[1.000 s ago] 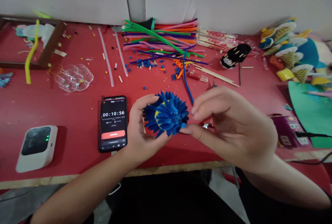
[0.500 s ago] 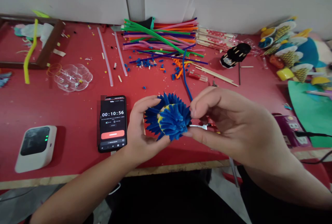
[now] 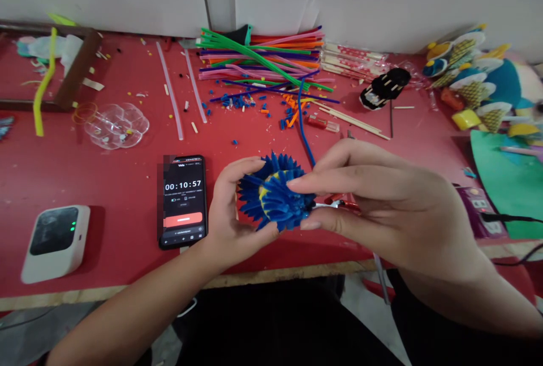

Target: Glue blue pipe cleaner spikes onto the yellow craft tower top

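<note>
A spiky blue pipe-cleaner piece [image 3: 278, 199] with some yellow inside is held above the front of the red table. My left hand [image 3: 231, 207] grips its left side, the fingers curled round the top edge and the thumb along the bottom. My right hand [image 3: 382, 207] pinches its right side, forefinger on the blue spikes and thumb below. Behind the right fingers lies a red-handled metal tool [image 3: 345, 203], mostly hidden. A blue pipe cleaner [image 3: 303, 123] lies on the table just beyond the hands.
A bundle of coloured pipe cleaners [image 3: 263, 57] lies at the back, with blue and orange clippings before it. On the left are a phone [image 3: 183, 202], a white device [image 3: 57, 241] and a clear tray [image 3: 119, 125]. Right stand a black figure [image 3: 384, 89] and plush pieces [image 3: 475, 80].
My right forefinger has moved left onto the blue spikes, and the right fingers have straightened. My left hand keeps its grip. The view has shifted slightly.
</note>
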A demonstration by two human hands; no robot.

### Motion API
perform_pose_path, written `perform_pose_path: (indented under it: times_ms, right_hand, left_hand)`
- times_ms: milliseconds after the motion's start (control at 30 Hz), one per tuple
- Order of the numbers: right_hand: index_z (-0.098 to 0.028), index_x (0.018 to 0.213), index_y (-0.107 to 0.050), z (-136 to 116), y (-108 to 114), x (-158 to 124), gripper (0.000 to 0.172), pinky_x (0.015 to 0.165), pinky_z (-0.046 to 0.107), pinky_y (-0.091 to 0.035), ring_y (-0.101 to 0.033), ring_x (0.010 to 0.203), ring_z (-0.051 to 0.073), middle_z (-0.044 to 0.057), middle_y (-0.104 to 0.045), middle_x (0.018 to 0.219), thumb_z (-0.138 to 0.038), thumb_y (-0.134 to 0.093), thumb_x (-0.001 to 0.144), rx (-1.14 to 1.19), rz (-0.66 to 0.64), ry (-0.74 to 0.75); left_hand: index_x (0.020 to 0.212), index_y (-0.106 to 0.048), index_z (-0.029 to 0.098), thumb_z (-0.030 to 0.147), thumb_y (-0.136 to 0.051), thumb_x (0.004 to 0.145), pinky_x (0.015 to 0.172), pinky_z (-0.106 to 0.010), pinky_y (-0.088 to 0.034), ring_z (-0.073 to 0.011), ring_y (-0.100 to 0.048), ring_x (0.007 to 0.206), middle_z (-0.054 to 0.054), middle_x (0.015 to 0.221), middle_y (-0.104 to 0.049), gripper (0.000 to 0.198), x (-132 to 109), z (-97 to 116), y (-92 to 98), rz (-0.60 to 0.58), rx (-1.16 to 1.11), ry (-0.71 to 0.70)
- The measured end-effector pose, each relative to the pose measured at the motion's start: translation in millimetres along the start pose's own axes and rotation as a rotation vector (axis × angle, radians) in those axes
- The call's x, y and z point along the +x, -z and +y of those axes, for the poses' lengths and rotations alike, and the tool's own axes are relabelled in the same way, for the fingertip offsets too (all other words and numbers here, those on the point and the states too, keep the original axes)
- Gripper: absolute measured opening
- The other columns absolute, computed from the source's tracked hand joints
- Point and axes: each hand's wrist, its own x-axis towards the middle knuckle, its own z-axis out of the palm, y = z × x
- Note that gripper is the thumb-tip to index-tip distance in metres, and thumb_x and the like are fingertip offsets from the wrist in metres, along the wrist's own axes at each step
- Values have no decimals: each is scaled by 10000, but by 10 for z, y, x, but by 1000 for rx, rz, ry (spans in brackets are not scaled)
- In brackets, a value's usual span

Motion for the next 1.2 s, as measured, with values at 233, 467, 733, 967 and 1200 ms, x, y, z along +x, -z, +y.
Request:
perform_pose_path:
  times_ms: [233, 467, 733, 967, 1200]
  right_hand:
    - [-236, 1124, -788, -14, 12, 12, 189, 732, 212, -604, -661, 773, 98, 6, -682, 930, -200, -743, 944, 18, -43, -51]
    - [-220, 1093, -789, -19, 25, 24, 167, 771, 212, -609, -657, 790, 92, -3, -668, 920, -186, -748, 935, 50, -59, -66]
    - [-237, 1088, -801, 9, 19, 27, 166, 761, 231, -608, -664, 808, 110, 5, -666, 911, -222, -761, 928, 21, -46, -27]
    - [-273, 1058, -824, 16, 14, 30, 169, 743, 284, -616, -667, 791, 151, 30, -680, 909, -215, -773, 907, 45, -49, -45]
    - [-270, 1148, -799, 62, 19, 28, 248, 771, 281, -616, -670, 830, 145, 17, -710, 946, -280, -810, 901, 36, -28, -25]
  left_hand:
    - [1479, -528, 235, 295, -920, 754, 1086, -448, -585, -292, -653, 1293, -121, 1360, -633, 826, -3, 4, 7, -16, -20, -27]
    - [1466, -541, 239, 323, -931, 751, 1053, -428, -605, -285, -675, 1257, -123, 1337, -646, 819, 13, 5, 2, -8, -16, -36]
    - [1469, -525, 260, 309, -921, 750, 1003, -393, -628, -262, -691, 1209, -114, 1345, -642, 822, -8, 35, -12, -13, -56, 52]
    - [1465, -525, 263, 288, -929, 741, 1043, -397, -604, -259, -677, 1235, -110, 1357, -628, 829, -21, 34, -23, -21, -77, 82]
    - [1411, -551, 278, 344, -905, 792, 995, -370, -623, -238, -695, 1186, -94, 1317, -647, 716, 34, 62, -55, -14, -106, 102]
